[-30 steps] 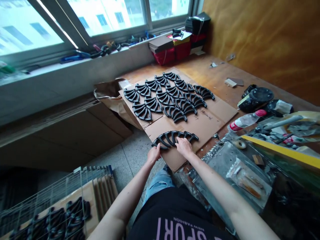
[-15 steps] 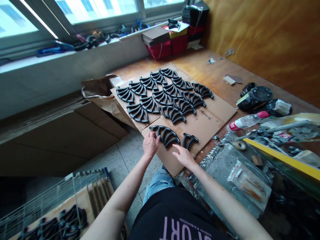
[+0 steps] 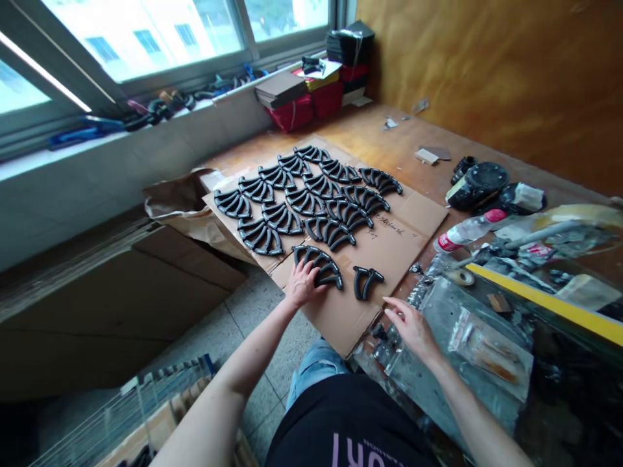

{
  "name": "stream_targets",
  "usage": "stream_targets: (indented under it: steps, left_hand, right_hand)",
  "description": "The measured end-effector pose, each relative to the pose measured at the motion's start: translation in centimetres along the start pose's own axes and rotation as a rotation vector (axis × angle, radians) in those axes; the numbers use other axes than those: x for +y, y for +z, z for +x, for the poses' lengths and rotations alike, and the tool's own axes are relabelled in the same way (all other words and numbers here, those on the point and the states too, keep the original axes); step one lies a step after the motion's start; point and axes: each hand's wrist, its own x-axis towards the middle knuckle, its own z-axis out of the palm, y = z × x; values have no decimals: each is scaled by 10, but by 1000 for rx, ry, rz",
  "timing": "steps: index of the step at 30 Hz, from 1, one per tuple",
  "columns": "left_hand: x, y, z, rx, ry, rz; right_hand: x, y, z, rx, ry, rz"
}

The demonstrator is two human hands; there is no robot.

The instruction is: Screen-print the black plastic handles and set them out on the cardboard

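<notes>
My left hand lies with spread fingers on the near-left side of a fan-shaped row of black curved, handle-like pieces, touching them and covering some of their ends. My right hand is in the air over the right edge of the cardboard sheet, its fingers apart and nothing in them. Two more black curved pieces rest side by side on the cardboard between my hands. Farther back, several like fans of black curved pieces sit close together in rows.
To the right are a plastic bottle with a pink cap, black tubs, a tape roll and a yellow-edged bin. Stacked red and black bundles stand at the back. A wire rack is at lower left.
My right hand has moved right, away from the nearest fan. The left hand has gone from its near edge to lying over it. The camera view has shifted.
</notes>
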Motion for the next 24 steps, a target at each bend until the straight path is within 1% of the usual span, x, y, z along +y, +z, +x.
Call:
stream_targets:
  steps: [2,4,6,9,11,12,14,16,18,20,22,24]
  left_hand:
    - [-15,-4,10,-21,-6,27]
    - [-25,-4,18,-10,-76,61]
    - [-30,2,22,19,-156,79]
    - [-29,14,24,87,-239,24]
    - [-22,18,20,147,-230,-42]
    - [-16,18,17,144,-229,-72]
    - [1,13,5,156,-241,-112]
    - [25,7,-8,184,-220,-144]
    - [53,3,-19,229,-165,-181]
    - [85,3,-27,264,-106,-213]
    - [119,7,-32,296,-43,-242]
    - [155,13,-38,312,46,-274]
  right_hand:
    - [2,-12,-11,66,34,3]
    - [2,-22,-27,141,77,1]
    - [1,-31,-45,218,126,-7]
    - [4,-46,-75,328,200,-23]
    - [12,-59,-103,415,248,-50]
    - [17,-67,-120,460,274,-76]
    - [34,-84,-162,532,349,-170]
    - [57,-100,-213,564,463,-311]
    - [85,-113,-262,569,606,-466]
    - [115,-123,-301,578,732,-599]
    - [143,-130,-323,573,805,-688]
    - [167,-136,-326,547,838,-734]
